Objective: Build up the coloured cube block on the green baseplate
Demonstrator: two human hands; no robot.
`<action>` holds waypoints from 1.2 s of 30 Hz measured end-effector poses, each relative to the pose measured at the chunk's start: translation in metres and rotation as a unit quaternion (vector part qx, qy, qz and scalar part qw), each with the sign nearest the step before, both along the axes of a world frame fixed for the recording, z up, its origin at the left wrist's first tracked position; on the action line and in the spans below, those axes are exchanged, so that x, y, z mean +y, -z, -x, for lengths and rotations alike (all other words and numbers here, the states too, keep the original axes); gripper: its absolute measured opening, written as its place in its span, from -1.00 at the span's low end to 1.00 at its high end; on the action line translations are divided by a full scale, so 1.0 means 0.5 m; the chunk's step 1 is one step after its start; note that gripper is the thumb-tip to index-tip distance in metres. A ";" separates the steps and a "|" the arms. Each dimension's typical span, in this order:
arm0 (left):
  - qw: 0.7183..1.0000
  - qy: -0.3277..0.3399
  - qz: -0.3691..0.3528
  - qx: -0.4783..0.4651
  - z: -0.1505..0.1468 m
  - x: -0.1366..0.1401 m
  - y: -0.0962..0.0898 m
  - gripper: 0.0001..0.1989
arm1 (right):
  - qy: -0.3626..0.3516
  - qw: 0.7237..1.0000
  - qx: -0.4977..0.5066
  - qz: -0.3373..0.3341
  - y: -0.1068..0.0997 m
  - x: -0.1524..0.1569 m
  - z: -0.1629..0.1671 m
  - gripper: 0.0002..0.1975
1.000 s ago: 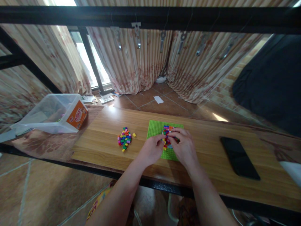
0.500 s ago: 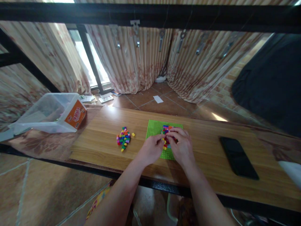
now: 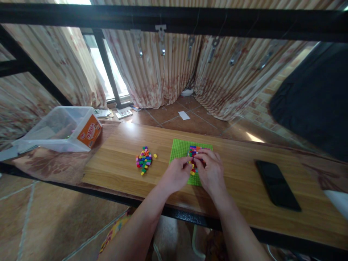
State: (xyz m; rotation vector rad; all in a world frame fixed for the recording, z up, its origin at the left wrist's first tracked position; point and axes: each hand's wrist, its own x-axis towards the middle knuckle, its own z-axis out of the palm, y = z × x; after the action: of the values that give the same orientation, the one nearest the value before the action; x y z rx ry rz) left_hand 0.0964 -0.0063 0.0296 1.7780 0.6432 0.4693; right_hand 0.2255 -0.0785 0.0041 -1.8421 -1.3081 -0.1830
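Observation:
A green studded baseplate (image 3: 179,146) lies on the wooden table, with rows of small colourful building bricks (image 3: 193,148) on its right part. Over those bricks my left hand (image 3: 178,174) is closed, thumb and forefinger pinched together at their left side. My right hand (image 3: 210,168) meets it from the right, its fingers curled and its thumb and forefinger pressed close to the left fingertips. Whatever sits between the fingertips is too small and hidden to make out. Left of the plate lies a loose pile of mixed bricks (image 3: 144,160), with one yellow brick (image 3: 155,156) slightly apart.
A black phone (image 3: 277,185) lies on the right of the wooden table (image 3: 114,159). At the far left stands a clear plastic box (image 3: 65,128) with an orange label. A dark table edge (image 3: 187,216) runs in front of me; curtains (image 3: 174,72) hang behind.
The view has shifted very slightly. Both hands stay over the bricks on the baseplate, with only small finger movements.

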 end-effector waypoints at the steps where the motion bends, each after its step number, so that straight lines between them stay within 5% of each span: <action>1: 1.000 0.000 0.001 -0.004 -0.001 -0.001 0.000 -0.68 | -0.001 1.000 -0.001 -0.003 0.000 0.000 -0.001 -0.80; 10: 1.000 -0.005 -0.020 0.013 -0.010 -0.007 0.004 -0.61 | 0.006 1.000 0.015 -0.012 -0.003 -0.007 -0.003 -0.82; 19: 0.996 -0.018 -0.045 0.070 -0.007 -0.014 -0.006 -0.56 | 0.061 0.987 0.142 -0.054 -0.003 -0.003 -0.004 -0.82; 36: 0.999 -0.017 -0.031 0.013 -0.009 -0.015 0.011 -0.59 | 0.099 0.985 0.130 -0.064 0.024 0.012 0.002 -0.82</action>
State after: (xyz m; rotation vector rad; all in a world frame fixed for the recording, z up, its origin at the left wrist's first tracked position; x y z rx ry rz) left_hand 0.1008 -0.0139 0.0243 1.8369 0.6841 0.4942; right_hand 0.2247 -0.0725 -0.0080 -1.8156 -0.9152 -0.1243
